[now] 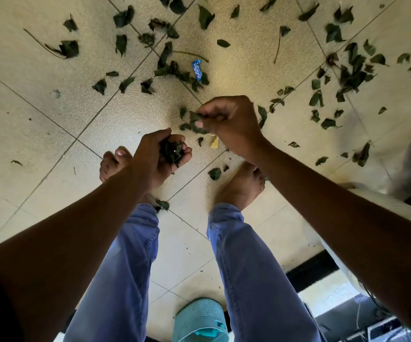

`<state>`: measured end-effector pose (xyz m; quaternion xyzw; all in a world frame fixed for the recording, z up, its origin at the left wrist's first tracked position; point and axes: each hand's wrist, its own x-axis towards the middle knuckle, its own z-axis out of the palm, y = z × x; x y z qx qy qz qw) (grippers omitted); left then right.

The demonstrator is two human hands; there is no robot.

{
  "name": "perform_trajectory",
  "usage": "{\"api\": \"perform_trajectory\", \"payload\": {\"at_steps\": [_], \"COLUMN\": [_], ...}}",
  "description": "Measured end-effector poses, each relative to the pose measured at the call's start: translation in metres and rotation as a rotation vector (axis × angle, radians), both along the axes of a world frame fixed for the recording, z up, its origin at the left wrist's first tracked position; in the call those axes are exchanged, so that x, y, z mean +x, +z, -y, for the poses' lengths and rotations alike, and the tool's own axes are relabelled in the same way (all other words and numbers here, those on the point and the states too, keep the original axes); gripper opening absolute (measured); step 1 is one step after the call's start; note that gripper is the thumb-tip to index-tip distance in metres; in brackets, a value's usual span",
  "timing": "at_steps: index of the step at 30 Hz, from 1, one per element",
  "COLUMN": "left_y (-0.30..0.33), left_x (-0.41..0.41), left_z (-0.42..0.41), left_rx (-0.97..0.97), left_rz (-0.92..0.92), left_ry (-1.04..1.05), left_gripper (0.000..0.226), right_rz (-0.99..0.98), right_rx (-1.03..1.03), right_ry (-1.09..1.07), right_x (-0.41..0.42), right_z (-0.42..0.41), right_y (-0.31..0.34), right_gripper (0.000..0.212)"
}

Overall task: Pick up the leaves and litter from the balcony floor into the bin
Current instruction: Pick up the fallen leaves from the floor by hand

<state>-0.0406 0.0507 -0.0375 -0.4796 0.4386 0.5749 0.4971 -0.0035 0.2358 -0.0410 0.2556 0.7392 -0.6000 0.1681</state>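
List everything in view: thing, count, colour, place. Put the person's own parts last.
loose leaves: dozens, dark green, scattered over the floor ahead
wrapper: one, blue, among the leaves ahead
yellowish scrap: one, below the right hand
floor tiles: beige, grey joints
basket: one, teal, between the legs at bottom edge
leaf bundle: one handful, dark green, in the left hand
left hand: cupped round the bundle
right hand: pinches a leaf
trouser legs: two, blue
bare feet: two, on the tiles
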Motion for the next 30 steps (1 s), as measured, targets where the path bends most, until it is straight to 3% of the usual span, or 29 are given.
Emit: {"api": "perform_trajectory", "payload": {"at_steps": [3,5,7,11,14,18,21,24,27,30], "left_y": [0.005,0.007,0.011,0.017,0.022,0.011,0.002,-0.001,-0.007,-0.012], "left_x": [-0.001,0.000,0.001,0.000,0.002,0.008,0.011,0.016,0.021,0.020], "left_z": [-0.006,-0.010,-0.011,-0.011,-0.014,-0.004,0.006,0.010,0.009,0.011], "left_rx": [-0.009,0.004,0.036,0.064,0.049,-0.120,-0.191,-0.206,-0.225,-0.160], "left_rz": [-0.040,-0.042,0.019,0.063,0.089,0.134,0.155,0.143,0.138,0.142], "left_ry": [-0.004,0.017,0.060,0.063,0.019,-0.034,0.027,-0.079,-0.145,-0.164], "left_gripper": [0.028,0.027,0.032,0.030,0.031,0.034,0.036,0.037,0.036,0.037], "right_rz": [0.023,0.060,0.058,-0.078,-0.148,-0.214,-0.308,-0.165,0.148,0.369], "right_rx": [-0.071,-0.015,0.158,0.625,0.761,0.701,0.523,0.572,0.748,0.729], "right_ry": [-0.023,-0.080,-0.066,0.215,0.362,0.707,0.578,0.405,0.389,0.304], "right_x": [-0.002,0.004,0.012,0.028,0.032,0.036,0.049,0.068,0.086,0.094], "right_z": [0.030,0.053,0.072,0.089,0.093,0.089,0.073,0.051,0.025,0.005], "right_y": [0.027,0.036,0.040,0.034,0.032,0.034,0.035,0.018,-0.018,-0.047], "right_gripper": [0.017,0.019,0.016,0.013,0.015,0.025,0.030,0.035,0.033,0.055]}}
